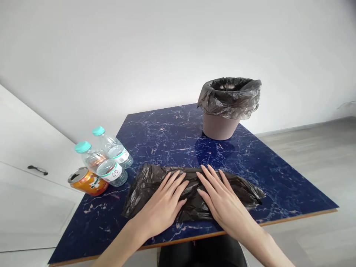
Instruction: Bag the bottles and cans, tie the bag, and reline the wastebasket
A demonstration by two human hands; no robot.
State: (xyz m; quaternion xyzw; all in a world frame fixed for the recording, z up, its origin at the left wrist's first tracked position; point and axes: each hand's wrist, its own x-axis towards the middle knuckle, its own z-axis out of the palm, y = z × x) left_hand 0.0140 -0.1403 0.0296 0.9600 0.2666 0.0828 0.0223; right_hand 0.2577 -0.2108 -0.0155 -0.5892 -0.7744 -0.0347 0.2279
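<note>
A black plastic bag (144, 185) lies flattened and crinkled along the near side of the blue marbled table (172, 137). My left hand (165, 204) rests palm down on the bag's middle-left part, its fingers stretched forward. To the right of it, my right hand (219, 196) presses on the same bag with fingers extended and slightly spread. Neither hand grips anything. The bag's right end tapers to a point past my right hand, and part of it is hidden under both palms.
Two clear bottles with teal caps, a front bottle (107, 168) and a rear bottle (116, 150), stand at the left edge beside an orange soda can (90, 181). A pinkish bin (219, 127) with a dark liner (230, 100) stands at the back right. Behind is a white wall (155, 55).
</note>
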